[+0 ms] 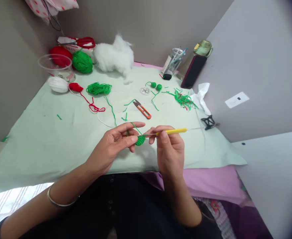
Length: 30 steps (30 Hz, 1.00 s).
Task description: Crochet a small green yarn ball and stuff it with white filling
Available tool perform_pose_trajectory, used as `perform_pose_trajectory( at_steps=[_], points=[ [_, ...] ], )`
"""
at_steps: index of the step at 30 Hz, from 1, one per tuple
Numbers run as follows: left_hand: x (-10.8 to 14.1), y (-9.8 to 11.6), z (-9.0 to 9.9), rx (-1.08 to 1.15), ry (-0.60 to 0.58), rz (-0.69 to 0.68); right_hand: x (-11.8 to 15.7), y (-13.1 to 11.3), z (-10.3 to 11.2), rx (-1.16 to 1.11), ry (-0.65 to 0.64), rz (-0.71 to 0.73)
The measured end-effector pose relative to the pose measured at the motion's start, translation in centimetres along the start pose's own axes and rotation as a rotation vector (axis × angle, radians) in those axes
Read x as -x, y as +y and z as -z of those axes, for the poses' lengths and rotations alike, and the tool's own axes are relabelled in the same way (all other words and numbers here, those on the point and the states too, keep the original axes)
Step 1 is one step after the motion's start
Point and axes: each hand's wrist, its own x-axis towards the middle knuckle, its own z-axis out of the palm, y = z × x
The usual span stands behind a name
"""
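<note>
At the upper left of the frame I see a red yarn ball (59,55) and a green yarn ball (82,62) on the cloth-covered desk (36,132), then a loose green yarn bundle (98,89) and fluffy white stuffing (114,54). Just below centre, the left hand (112,141) pinches a small green crochet piece (140,140) between thumb and fingers; thread snips (144,111) lie above. Rightward, the right hand (170,151) has its fingers closed on a yellow-handled crochet hook (173,131), its shaft reaching the piece. Yarn scraps (183,99) lie right of centre.
</note>
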Motion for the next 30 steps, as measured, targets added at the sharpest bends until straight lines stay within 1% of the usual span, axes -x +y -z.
perform_pose_trajectory(
  at_steps=[3, 6, 8, 11, 13, 14, 15, 16, 17, 19, 20, 22, 24, 25, 27, 28, 30],
  points=[
    [0.1, 0.1, 0.3, -0.021, -0.018, -0.004, -0.1, -0.2, 0.1, 0.002, -0.031, -0.012],
    [0.2, 0.1, 0.3, -0.087, -0.003, -0.024, 0.2, -0.8, 0.1, 0.170, -0.025, 0.067],
    [0.2, 0.0, 0.2, -0.151, 0.045, -0.041, 0.5, -1.1, 0.0, 0.366, -0.030, 0.191],
    [0.2, -0.2, -0.2, -0.209, 0.141, -0.084, 0.9, -0.9, -0.4, 0.671, -0.076, 0.468],
    [0.1, -0.4, -0.5, -0.141, 0.164, -0.097, 1.1, -0.3, -0.7, 0.859, -0.066, 0.676],
    [0.1, -0.5, -0.6, -0.075, 0.153, -0.077, 1.1, 0.0, -0.8, 0.936, -0.038, 0.765],
    [0.1, -0.5, -0.7, 0.005, 0.123, -0.031, 1.2, 0.3, -0.9, 0.990, -0.007, 0.830],
    [0.0, -0.5, -0.7, 0.086, 0.083, 0.035, 1.1, 0.5, -0.9, 1.008, 0.013, 0.857],
    [0.0, -0.4, -0.7, 0.160, 0.040, 0.110, 1.1, 0.6, -0.8, 0.980, 0.019, 0.839],
    [-0.2, -0.2, -0.7, 0.265, -0.003, 0.214, 1.0, 0.5, -0.7, 0.809, 0.026, 0.687],
    [-0.2, 0.0, -0.6, 0.294, -0.001, 0.226, 0.9, 0.3, -0.6, 0.689, 0.041, 0.586],
    [-0.3, 0.2, -0.5, 0.300, 0.032, 0.192, 0.6, -0.2, -0.6, 0.431, 0.084, 0.402],
    [-0.3, 0.3, -0.5, 0.261, 0.042, 0.154, 0.4, -0.4, -0.8, 0.257, 0.076, 0.284],
    [-0.3, 0.3, -0.6, 0.233, 0.042, 0.139, 0.4, -0.5, -0.9, 0.218, 0.048, 0.255],
    [-0.3, 0.1, -0.8, 0.176, 0.061, 0.096, 0.4, -0.3, -1.0, 0.248, 0.005, 0.244],
    [-0.3, 0.0, -0.9, 0.155, 0.077, 0.068, 0.5, -0.1, -1.0, 0.308, -0.002, 0.267],
    [-0.2, -0.3, -1.1, 0.148, 0.103, 0.031, 0.8, 0.3, -0.9, 0.492, -0.003, 0.386]
  ],
)
